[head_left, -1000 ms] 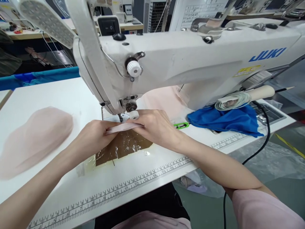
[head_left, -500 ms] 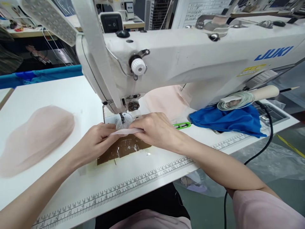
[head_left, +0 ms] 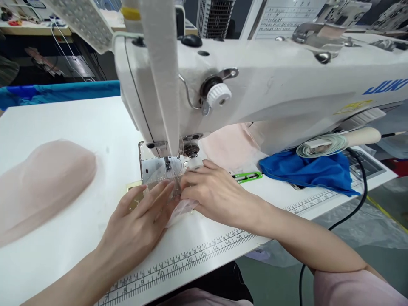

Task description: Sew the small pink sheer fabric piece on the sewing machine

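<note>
Bright white tabletop (head_left: pixel 111 123) across the workstation, teal cloth (head_left: pixel 79 89) along its far edge, a printed sheet (head_left: pixel 287 19) up in the background, and over it all looms the JUKI sewing machine (head_left: pixel 261 85)! Down at the needle is the action: sheer fabric (head_left: pixel 185 207) lies at the needle plate (head_left: pixel 148 168), just in front of the presser foot, spilling toward the near edge between both hands. Left hand (head_left: pixel 137 229), palm down, fingers stretched out and slightly parted, tips resting over the translucent material; no clenched grip there! Right hand (head_left: pixel 219 191) comes in from the other side, fingers bent, fingertips gathered at the fabric, very near the left fingertips; whether they pinch it or merely press it, I cannot tell, because the contact is partly hidden. Out to the left, a pale pink piece (head_left: pixel 57 174) lies spread, well apart from the hands. Beneath the machine's arm sits a peach panel (head_left: pixel 231 144), and just beyond the right wrist, green snips (head_left: pixel 248 177) lie near a rumpled blue cloth (head_left: pixel 309 170), with coiled tape (head_left: pixel 321 145) beside it. Along the front, a printed ruler (head_left: pixel 188 259) passes below both hands!
</note>
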`<state>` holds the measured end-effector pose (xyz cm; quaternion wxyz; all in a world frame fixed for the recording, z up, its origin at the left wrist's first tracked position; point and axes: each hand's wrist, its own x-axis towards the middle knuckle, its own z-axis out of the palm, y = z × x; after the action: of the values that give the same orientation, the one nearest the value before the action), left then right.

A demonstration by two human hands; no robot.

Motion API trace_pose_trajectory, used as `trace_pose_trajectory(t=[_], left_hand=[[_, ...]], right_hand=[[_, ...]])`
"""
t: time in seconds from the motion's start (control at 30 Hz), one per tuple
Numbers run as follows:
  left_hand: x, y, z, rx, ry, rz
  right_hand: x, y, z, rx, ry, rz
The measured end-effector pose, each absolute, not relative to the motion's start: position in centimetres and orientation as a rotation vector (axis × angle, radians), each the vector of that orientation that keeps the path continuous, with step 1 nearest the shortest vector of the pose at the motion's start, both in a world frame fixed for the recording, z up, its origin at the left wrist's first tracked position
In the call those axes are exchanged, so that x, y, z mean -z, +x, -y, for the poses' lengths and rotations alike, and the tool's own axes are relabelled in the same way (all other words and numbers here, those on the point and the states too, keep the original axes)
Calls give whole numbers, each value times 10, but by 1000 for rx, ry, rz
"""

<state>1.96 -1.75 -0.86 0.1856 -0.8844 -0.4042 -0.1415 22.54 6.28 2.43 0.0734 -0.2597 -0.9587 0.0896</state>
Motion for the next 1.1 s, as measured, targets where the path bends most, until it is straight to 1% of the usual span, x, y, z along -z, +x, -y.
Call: trace_pose_trajectory(t=[0.2, 0.6, 1.1], left_hand=[[13, 16, 15, 438, -2572, 1161], [15, 10, -3, 513, -2558, 1180], [14, 4, -23, 348, -2433, 1211]], right_hand=[[-25, 224, -63, -305, -791, 2895], [-10, 220, -72, -92, -798, 2794], [3, 215, -83, -3, -871, 2683]])
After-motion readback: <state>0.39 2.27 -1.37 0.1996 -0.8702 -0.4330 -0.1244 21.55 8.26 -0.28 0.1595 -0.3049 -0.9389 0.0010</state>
